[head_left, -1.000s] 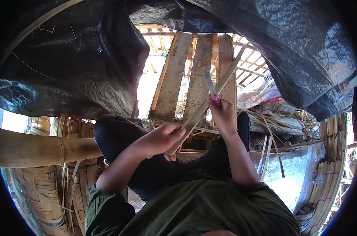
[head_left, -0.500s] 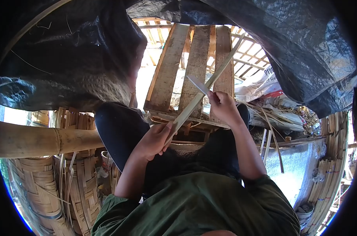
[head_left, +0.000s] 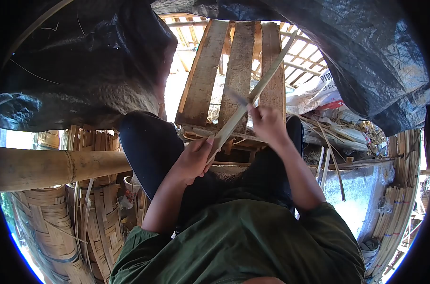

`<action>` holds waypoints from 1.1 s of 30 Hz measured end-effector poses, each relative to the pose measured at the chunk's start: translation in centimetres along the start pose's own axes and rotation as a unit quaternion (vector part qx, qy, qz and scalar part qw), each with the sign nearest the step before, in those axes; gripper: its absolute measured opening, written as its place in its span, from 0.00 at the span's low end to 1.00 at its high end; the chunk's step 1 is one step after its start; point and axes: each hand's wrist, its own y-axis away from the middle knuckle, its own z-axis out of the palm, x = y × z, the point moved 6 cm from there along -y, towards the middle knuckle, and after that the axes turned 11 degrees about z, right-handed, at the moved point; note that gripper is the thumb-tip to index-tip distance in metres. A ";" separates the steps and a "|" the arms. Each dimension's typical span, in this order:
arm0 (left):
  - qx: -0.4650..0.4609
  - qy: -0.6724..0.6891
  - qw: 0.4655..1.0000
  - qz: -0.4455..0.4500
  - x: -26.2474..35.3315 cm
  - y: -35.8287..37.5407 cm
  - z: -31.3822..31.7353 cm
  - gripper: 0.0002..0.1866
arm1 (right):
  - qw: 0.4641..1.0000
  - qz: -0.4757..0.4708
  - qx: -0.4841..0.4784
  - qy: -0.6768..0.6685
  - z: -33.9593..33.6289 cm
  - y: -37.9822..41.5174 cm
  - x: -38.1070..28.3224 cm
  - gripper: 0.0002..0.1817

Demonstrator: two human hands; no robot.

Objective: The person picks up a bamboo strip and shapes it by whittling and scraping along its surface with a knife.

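Shaving step: our left hand [head_left: 193, 158] clenches the bamboo strip [head_left: 253, 97] above our knees; our right hand [head_left: 268, 124] grips the knife [head_left: 237, 98] against it. Next likely needs a steady, shallow stroke.

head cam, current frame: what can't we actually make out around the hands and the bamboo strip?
- Knife blade, head view: motion-blurred, edge and contact point on the bamboo strip unclear.
- Knife handle: hidden inside the right hand.
- Strip's lower end: covered by the left hand.
- Printing on the white sack: cut off by the black tarp.
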 end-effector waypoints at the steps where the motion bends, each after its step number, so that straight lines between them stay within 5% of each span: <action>1: -0.011 0.045 0.999 -0.006 -0.2 0.0 0.3 0.22 | 0.998 -0.031 0.058 0.000 -0.2 -1.4 1.2 0.25; 4: -0.034 0.133 0.990 -0.021 -0.1 0.0 0.4 0.21 | 0.999 -0.004 0.039 -0.018 1.0 0.5 0.9 0.26; 6: -0.049 0.175 0.983 -0.033 -0.3 0.1 0.6 0.20 | 0.985 -0.158 0.073 -0.021 2.0 2.5 -0.2 0.26; 9: -0.042 0.195 0.979 -0.045 -0.6 0.1 0.8 0.20 | 0.997 -0.060 0.018 -0.036 0.9 0.6 0.8 0.27; 10: -0.048 0.209 0.976 -0.045 -0.3 0.3 1.0 0.19 | 0.995 -0.039 0.076 -0.043 0.1 -0.6 1.2 0.27; 15: -0.061 0.244 0.966 -0.060 -0.3 0.4 0.7 0.19 | 0.997 -0.041 -0.016 -0.069 2.3 2.9 -0.8 0.27; 17: -0.045 0.244 0.966 -0.071 -0.4 0.4 0.7 0.18 | 0.989 -0.133 -0.010 -0.063 2.7 3.2 -1.5 0.26; 19: -0.056 0.254 0.963 -0.069 -0.2 0.5 1.0 0.18 | 0.996 -0.067 -0.023 -0.058 1.2 1.7 -1.4 0.25; 22: -0.076 0.263 0.959 -0.074 0.3 0.9 1.0 0.18 | 0.990 -0.041 0.123 -0.062 0.6 0.7 0.0 0.23; 25: -0.084 0.255 0.960 -0.080 -0.1 1.5 0.9 0.17 | 0.985 -0.095 0.126 -0.077 1.3 1.2 0.9 0.22; 33: -0.086 0.267 0.957 -0.076 -0.2 1.3 0.8 0.18 | 0.989 -0.058 0.105 -0.089 1.7 1.2 0.9 0.23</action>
